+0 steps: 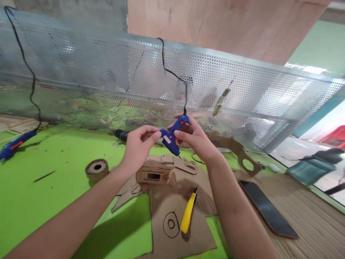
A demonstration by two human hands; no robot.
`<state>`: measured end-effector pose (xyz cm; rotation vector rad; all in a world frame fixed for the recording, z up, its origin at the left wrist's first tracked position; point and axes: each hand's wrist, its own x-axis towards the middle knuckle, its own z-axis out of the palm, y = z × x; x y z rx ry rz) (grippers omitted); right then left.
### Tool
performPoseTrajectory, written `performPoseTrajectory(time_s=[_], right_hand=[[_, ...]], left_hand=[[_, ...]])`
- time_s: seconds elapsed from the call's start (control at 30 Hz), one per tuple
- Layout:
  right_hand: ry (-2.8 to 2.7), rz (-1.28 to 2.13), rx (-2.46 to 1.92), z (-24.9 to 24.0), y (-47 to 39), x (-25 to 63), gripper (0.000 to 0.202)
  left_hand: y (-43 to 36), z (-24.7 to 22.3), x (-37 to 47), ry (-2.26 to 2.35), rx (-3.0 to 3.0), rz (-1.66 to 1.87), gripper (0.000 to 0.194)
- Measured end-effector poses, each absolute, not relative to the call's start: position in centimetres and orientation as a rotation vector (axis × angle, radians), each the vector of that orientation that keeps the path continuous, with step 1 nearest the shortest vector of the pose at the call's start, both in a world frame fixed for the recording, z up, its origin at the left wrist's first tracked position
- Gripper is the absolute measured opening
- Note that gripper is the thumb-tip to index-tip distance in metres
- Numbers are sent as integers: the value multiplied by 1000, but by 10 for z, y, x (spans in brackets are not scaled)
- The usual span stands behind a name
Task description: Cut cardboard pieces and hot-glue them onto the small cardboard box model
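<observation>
A blue hot glue gun (170, 141) is held up over the cardboard, its nozzle pointing down and its small red light lit. My right hand (198, 138) grips its handle, with a finger at the orange trigger. At the gun's rear end my left hand (138, 144) is closed in a pinch; whether a glue stick is between the fingers I cannot tell. Under the gun lies a built cardboard piece (155, 175) with a rectangular slot. A yellow utility knife (188, 213) rests on a cardboard sheet (164, 201) marked with two drawn circles.
A round cardboard roll (97, 171) stands to the left on the green table (61, 201). Another blue glue gun (17, 144) lies far left. On the right are a dark phone-like slab (266, 208) and a curved cardboard part (242, 154). A perforated metal panel (107, 90) borders the back.
</observation>
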<state>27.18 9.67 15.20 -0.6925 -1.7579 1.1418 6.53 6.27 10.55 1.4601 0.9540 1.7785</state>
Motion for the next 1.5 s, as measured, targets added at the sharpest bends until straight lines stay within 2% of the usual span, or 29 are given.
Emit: performPoseTrajectory(time_s=[0.2,0.43,0.67,0.97,1.03,1.1,1.2,1.5], right_hand=[[-1763,867,-794,158,92,265,43],[-1756,742,-909,167,80,260,44],[-1659,937,-955,162,86,261,56],[-1511,1106,-928,161,90,264,46],[-1483,1117,-932,160,93,268,43],[-1461,1127,-940,158,97,271,43],[-1417,1173,-945,155,103,273,45],[-1220,1461,-871,145,118,279,43]], left_hand=[[56,104,65,960,1795,1918,13],[49,113,62,890,2147,2138,3],[49,116,63,848,2256,2132,3],[50,105,71,818,1878,2045,17],[59,95,68,917,1853,1951,13],[68,84,64,1108,1968,1646,8],[77,73,60,1228,2161,1245,12],[75,69,61,1182,2369,957,15]])
